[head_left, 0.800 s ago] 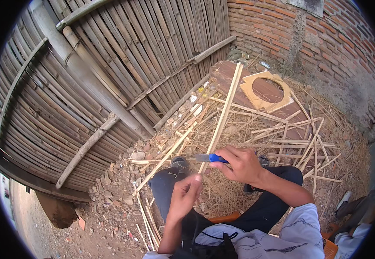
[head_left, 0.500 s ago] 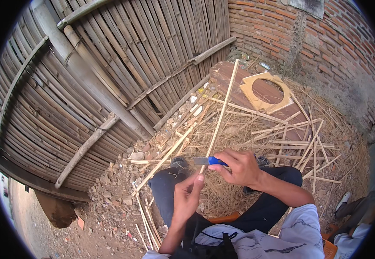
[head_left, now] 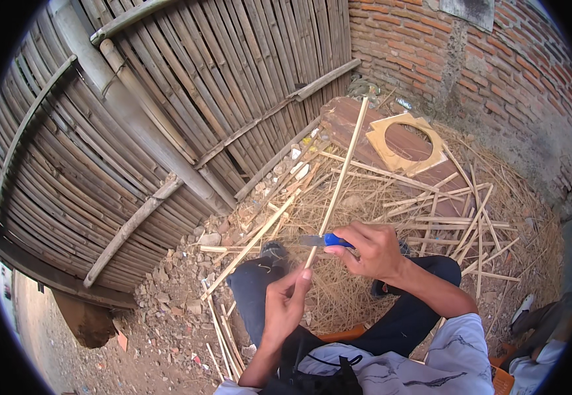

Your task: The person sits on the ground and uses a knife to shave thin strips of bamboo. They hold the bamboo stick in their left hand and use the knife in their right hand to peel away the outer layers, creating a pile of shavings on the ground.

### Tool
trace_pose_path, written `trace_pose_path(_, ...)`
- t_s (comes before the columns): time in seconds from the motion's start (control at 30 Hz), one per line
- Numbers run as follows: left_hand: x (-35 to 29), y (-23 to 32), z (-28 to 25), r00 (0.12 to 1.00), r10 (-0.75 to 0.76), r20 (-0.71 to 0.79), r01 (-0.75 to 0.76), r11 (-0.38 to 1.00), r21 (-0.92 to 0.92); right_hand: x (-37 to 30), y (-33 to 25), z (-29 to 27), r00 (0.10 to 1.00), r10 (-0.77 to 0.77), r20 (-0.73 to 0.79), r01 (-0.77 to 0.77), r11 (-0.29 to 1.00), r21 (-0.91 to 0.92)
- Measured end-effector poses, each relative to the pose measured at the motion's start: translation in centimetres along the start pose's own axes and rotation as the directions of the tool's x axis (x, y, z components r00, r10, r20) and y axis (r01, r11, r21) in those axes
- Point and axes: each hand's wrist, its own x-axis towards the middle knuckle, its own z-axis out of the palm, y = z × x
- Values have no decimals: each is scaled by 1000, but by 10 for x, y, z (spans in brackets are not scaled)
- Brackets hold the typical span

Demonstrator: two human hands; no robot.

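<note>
A white short-sleeved shirt [head_left: 460,342], streaked with dark, vein-like lines, is worn with dark trousers [head_left: 417,303] just beyond it and corded black gear [head_left: 319,383] against its front.

Site is an outdoor yard corner, apparently in use as a makeshift hand workshop. Enclosure consists of a weathered bamboo wall [head_left: 259,72] on the left and a worn brick wall [head_left: 404,46] on the far right side. Underfoot, bare ground [head_left: 154,355] with scattered rubble [head_left: 180,283], under daylight. Signs of work: straw-like litter [head_left: 345,296] spread widely, loose strips [head_left: 457,221] lying crossed, a panel [head_left: 379,138] with a round hole on a brown board [head_left: 337,124], and a knife [head_left: 338,241] held across a strip [head_left: 343,168].
</note>
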Motion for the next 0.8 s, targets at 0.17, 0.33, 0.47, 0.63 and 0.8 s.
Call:
trace_pose_path(0.17, -6, -7, -10, 999, -33, 29, 32, 999, 41, 3, 20, -4, 995, 27, -97, -33, 997, -66)
trace_pose_path(0.33, -19, -20, -20, 997, -66, 28, 64, 996, 67, 14, 55, -20, 965, 125, -230, -156, 980, -121)
trace_pose_path(0.47, -35, -32, -31, 995, -100, 30, 97, 993, 70, 33, 96, -60, 859, 397, -324, -446, 891, -91)
trace_pose_path(0.63, -24, -47, -35, 999, -48, -15, 49, 995, 86, 21, 85, -51, 884, 374, -281, -397, 917, -28)
trace_pose_path(0.8, -10, -28, -24, 997, 26, -68, -20, 995, 100, 9, 32, -13, 968, 242, -64, -240, 970, 46)
